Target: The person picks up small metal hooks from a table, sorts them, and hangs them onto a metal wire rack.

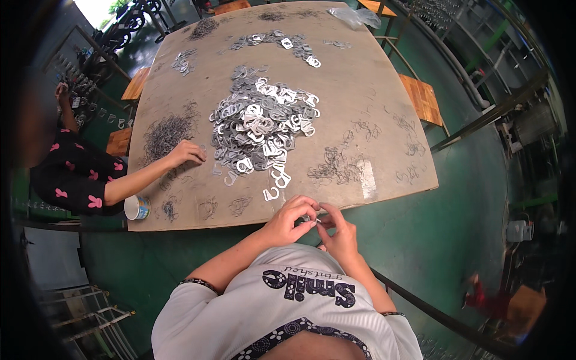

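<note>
At the table's near edge my left hand (292,221) and my right hand (339,233) meet, their fingertips pinched together. Between them is a small pale metal piece (317,219), mostly covered by the fingers, so its exact shape is hidden. Just beyond my hands rises a big heap of flat grey and silver metal hooks (259,123). A few loose hooks (272,194) trail from the heap toward me. To the right of it, thin bent wire pieces (333,167) lie scattered on the brown tabletop (270,217).
On the left a co-worker's hand (187,153) reaches over the table beside a dark pile of wire pieces (165,137). A white paper cup (137,207) stands at the near left corner. More hooks (258,39) and a clear plastic bag (354,17) lie farther off. Wooden stools (421,99) flank the table.
</note>
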{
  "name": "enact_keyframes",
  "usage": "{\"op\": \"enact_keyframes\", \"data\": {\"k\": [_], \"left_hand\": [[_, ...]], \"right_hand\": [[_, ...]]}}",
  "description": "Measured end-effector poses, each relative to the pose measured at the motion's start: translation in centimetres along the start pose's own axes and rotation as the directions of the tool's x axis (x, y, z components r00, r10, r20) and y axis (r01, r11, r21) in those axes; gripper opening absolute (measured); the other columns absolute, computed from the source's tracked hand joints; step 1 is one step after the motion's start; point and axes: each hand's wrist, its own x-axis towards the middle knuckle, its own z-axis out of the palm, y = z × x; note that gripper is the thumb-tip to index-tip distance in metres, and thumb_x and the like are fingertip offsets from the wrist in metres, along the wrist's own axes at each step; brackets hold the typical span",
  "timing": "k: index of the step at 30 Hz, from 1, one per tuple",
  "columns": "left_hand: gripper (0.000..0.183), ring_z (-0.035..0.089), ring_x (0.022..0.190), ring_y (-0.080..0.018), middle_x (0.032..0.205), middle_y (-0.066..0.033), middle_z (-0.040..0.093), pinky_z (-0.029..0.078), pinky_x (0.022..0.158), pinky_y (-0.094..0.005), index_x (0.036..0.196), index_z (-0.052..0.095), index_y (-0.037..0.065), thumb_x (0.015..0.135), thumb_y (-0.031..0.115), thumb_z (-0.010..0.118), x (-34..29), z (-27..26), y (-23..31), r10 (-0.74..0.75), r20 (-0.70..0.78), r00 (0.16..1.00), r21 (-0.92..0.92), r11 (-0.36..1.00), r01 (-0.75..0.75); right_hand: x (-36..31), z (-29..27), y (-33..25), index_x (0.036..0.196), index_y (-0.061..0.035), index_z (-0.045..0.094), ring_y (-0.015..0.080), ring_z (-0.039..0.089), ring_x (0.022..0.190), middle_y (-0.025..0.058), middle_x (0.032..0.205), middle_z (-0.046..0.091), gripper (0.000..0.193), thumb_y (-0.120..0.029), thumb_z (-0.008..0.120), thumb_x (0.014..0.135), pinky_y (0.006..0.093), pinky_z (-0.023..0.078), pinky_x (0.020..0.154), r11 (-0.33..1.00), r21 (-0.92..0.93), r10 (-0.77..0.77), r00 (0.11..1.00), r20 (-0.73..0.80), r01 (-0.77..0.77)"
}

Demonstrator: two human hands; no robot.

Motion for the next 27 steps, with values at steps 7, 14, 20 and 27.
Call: {"op": "enact_keyframes", "data": {"k": [7, 14, 20, 27], "left_hand": [[0.009, 0.055, 0.088, -0.0245, 0.095, -0.0076, 0.062, 0.039, 0.083, -0.0350, 0.086, 0.052, 0.005, 0.079, 0.001, 0.056, -2.0, -1.0, 0.8, -0.077, -0.036, 0.996, 0.042, 0.996, 0.079], [0.015, 0.059, 0.088, -0.0225, 0.093, -0.0063, 0.065, 0.037, 0.086, -0.0363, 0.085, 0.050, 0.006, 0.077, -0.004, 0.057, -3.9, -1.9, 1.5, 0.081, -0.008, 0.997, 0.133, 0.988, -0.080], [0.016, 0.060, 0.087, -0.0230, 0.092, -0.0070, 0.065, 0.037, 0.086, -0.0374, 0.085, 0.050, 0.006, 0.076, -0.004, 0.057, -4.4, -1.8, 1.6, 0.087, 0.026, 0.996, 0.169, 0.982, -0.090], [0.015, 0.059, 0.083, -0.0240, 0.091, -0.0078, 0.065, 0.040, 0.083, -0.0375, 0.084, 0.049, 0.005, 0.075, -0.004, 0.057, -4.7, -1.6, 1.0, 0.062, -0.011, 0.998, 0.176, 0.983, -0.059]], "right_hand": [[0.8, 0.4, 1.5, 0.117, -0.0085, 0.053, 0.0178, 0.065, 0.069, 0.0111, 0.082, 0.066, 0.048, 0.003, 0.067, 0.072, 0.0270, 0.053, 0.065, 0.975, 0.211, -0.093, 0.987, 0.130, 0.065], [4.9, 5.3, 5.5, 0.111, -0.0067, 0.059, 0.0280, 0.056, 0.079, 0.0107, 0.082, 0.056, 0.038, -0.006, 0.066, 0.074, 0.0364, 0.047, 0.068, 0.942, -0.082, -0.301, 0.925, 0.232, 0.327], [8.3, 12.4, 5.2, 0.113, -0.0088, 0.055, 0.0315, 0.053, 0.088, 0.0144, 0.100, 0.048, 0.035, -0.012, 0.058, 0.078, 0.0395, 0.045, 0.076, 0.791, -0.297, -0.339, 0.787, 0.516, 0.535], [9.1, 10.8, 4.8, 0.097, -0.0056, 0.054, 0.0387, 0.060, 0.079, 0.0209, 0.097, 0.053, 0.024, -0.011, 0.062, 0.074, 0.0461, 0.048, 0.067, 0.900, -0.303, -0.140, 0.868, 0.477, 0.312]]}}
